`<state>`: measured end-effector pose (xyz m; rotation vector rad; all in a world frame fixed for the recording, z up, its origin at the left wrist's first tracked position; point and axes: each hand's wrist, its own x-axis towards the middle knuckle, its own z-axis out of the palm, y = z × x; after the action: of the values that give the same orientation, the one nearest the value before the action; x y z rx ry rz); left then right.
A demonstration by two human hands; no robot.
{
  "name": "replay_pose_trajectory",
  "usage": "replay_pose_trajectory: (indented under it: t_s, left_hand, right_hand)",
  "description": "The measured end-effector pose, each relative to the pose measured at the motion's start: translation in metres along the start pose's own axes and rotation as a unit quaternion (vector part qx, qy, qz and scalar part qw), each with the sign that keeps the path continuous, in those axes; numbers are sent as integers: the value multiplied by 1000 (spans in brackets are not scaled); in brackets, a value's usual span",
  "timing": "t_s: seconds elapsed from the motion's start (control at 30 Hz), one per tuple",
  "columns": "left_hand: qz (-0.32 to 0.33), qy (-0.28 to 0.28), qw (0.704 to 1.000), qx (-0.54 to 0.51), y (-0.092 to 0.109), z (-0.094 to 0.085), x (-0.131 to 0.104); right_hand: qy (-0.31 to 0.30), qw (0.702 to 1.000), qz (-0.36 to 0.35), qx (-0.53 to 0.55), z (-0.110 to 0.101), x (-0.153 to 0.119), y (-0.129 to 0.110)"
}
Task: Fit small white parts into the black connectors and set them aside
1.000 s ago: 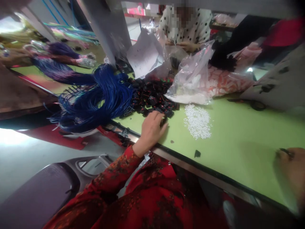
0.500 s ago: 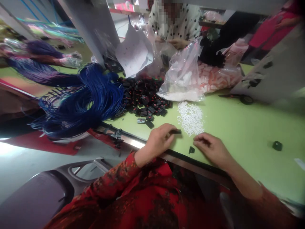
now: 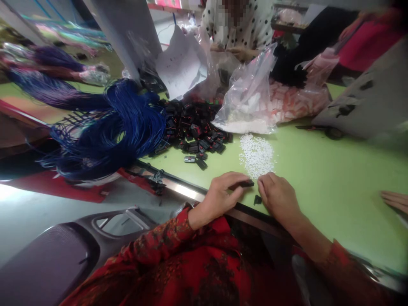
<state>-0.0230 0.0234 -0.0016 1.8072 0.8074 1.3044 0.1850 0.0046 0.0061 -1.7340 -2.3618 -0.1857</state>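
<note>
My left hand (image 3: 223, 193) is closed on a black plastic connector housing (image 3: 247, 183), held between thumb and fingers just above the green tabletop. Close beside its end is my right hand (image 3: 279, 194), fingers curled and pressed together; whatever they hold, if anything, is hidden. Small white plastic pieces (image 3: 257, 155) lie spread right beyond both hands. A small black part (image 3: 257, 199) rests on the table between the hands, near the edge. Farther off to the left is a heap of black connector housings (image 3: 196, 127) with red-orange bits.
Bundles of blue wire (image 3: 127, 123) cover the table's left side. Behind the white pieces stands a clear plastic bag (image 3: 247, 102), beside a bag of pinkish parts (image 3: 296, 102). Dark scissors (image 3: 331, 131) lie at right. Another person's hand (image 3: 395, 200) reaches in from the right edge.
My left hand has moved right with the housing, and my right hand has closed in beside it with fingers curled. The black piece at far right is gone from view; another person's hand appears there.
</note>
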Motion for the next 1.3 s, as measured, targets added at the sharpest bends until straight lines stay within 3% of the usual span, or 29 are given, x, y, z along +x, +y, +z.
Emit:
replay_pose_trajectory:
  t_s: [0.07,0.13,0.27,0.4,0.53,0.63,0.73,0.9,1.1,1.3]
  left_hand:
    - [-90,8,994,-65,2,2,-1]
    - [-194,7,967,-162,4,3,-2]
    - [-322,24,894,-312,10,5,-2]
    - [-349,35,869,-349,12,7,0]
    - [-332,12,869,-366,10,8,-2]
    - [-282,-9,883,-376,10,7,-3]
    - [-265,-22,881,-392,11,6,-3]
    - [-326,10,851,-411,12,7,-5]
    - [-338,18,842,-420,19,10,-4]
    - [-379,80,806,-447,25,16,1]
  right_hand:
    - [-3,999,26,34,-1,-1,1]
    - [-17,989,71,131,-6,-2,3]
    - [-49,907,154,389,-17,-5,0]
    - [-31,827,200,524,-21,-7,-6]
    - [1,777,221,589,-25,-5,-10]
    - [3,750,221,623,-31,-6,-12]
    - [5,742,218,634,-34,-9,-15]
    - [51,740,210,637,-36,-12,-20]
    - [84,747,215,623,-34,-12,-23]
    - [156,790,182,564,-36,-14,-33]
